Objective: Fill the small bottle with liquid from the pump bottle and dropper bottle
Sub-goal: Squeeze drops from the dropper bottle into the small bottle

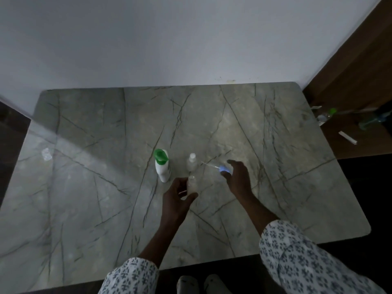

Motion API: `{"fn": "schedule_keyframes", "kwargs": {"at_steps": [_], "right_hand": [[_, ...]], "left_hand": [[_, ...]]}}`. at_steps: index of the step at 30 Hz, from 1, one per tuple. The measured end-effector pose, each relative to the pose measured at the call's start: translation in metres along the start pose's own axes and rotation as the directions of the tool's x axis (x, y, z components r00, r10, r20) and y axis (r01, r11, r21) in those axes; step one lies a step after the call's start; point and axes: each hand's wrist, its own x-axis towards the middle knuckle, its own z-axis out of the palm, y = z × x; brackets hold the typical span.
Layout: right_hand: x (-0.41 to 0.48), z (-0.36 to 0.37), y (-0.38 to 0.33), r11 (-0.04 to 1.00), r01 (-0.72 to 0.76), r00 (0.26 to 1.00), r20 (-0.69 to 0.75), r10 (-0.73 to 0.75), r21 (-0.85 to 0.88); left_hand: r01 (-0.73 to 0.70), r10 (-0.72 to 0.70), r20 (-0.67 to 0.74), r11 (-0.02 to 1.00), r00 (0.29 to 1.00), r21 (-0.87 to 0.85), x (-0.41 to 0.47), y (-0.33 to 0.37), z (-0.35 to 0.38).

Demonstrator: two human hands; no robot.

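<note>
One table bears one pump bottle, one dropper bottle, one small bottle, one dropper.

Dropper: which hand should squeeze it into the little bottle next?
Probably the right. The right hand pinches the dropper by its blue bulb, close beside the small bottle. The left hand is busy holding that open bottle upright.

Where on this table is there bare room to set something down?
Bare: the table behind the pump bottle, and right of the right hand holding the dropper. Crowded: around the clear bottle and the left hand holding the small bottle.
</note>
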Motion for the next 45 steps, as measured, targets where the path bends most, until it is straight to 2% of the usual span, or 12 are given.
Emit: {"fn": "schedule_keyframes", "kwargs": {"at_steps": [4,6,10,12,14,17,23,27,32,39,45], "right_hand": [[0.016,0.015,0.015,0.972,0.137,0.985,0.127,-0.114,-0.193],[0.017,0.023,0.017,0.943,0.181,0.981,0.115,-0.154,-0.279],[0.012,0.028,0.018,0.925,0.234,0.972,0.055,-0.228,-0.298],[0.003,0.022,0.015,0.952,0.209,0.978,0.028,-0.208,-0.226],[-0.013,0.005,0.006,0.985,0.168,0.985,-0.029,-0.169,-0.038],[-0.050,-0.040,-0.021,0.967,0.183,0.982,-0.086,-0.170,0.180],[-0.097,-0.118,-0.070,0.917,0.249,0.967,-0.035,-0.251,0.313],[-0.103,-0.135,-0.093,0.893,0.239,0.964,0.018,-0.265,0.381],[-0.106,-0.135,-0.102,0.876,0.247,0.963,-0.004,-0.270,0.414],[-0.104,-0.133,-0.101,0.916,0.245,0.967,-0.015,-0.254,0.318],[-0.104,-0.125,-0.114,0.870,0.479,0.875,0.019,-0.484,0.118]], "left_hand": [[-0.021,0.021,0.001,0.999,1.000,0.037,-0.005,-0.003,-0.009],[-0.037,0.038,-0.005,0.997,0.999,0.061,-0.008,-0.004,-0.012],[-0.040,0.041,-0.020,0.997,0.999,0.068,-0.011,-0.002,-0.014],[-0.028,0.031,-0.040,0.997,0.999,0.076,-0.012,0.000,-0.017],[-0.025,0.030,-0.062,0.997,0.998,0.076,-0.013,0.004,-0.019],[-0.041,0.045,-0.081,0.998,0.996,0.055,-0.014,0.018,-0.023],[-0.077,0.082,-0.079,0.995,0.993,0.068,-0.011,0.049,-0.030],[-0.109,0.117,-0.081,0.990,0.990,0.091,-0.010,0.061,-0.029],[-0.156,0.165,-0.073,0.981,0.984,0.115,-0.009,0.071,-0.029],[-0.221,0.236,-0.050,0.954,0.970,0.204,-0.015,0.074,-0.027],[-0.365,0.369,0.042,0.886,0.929,0.285,-0.024,0.081,-0.015]]}}
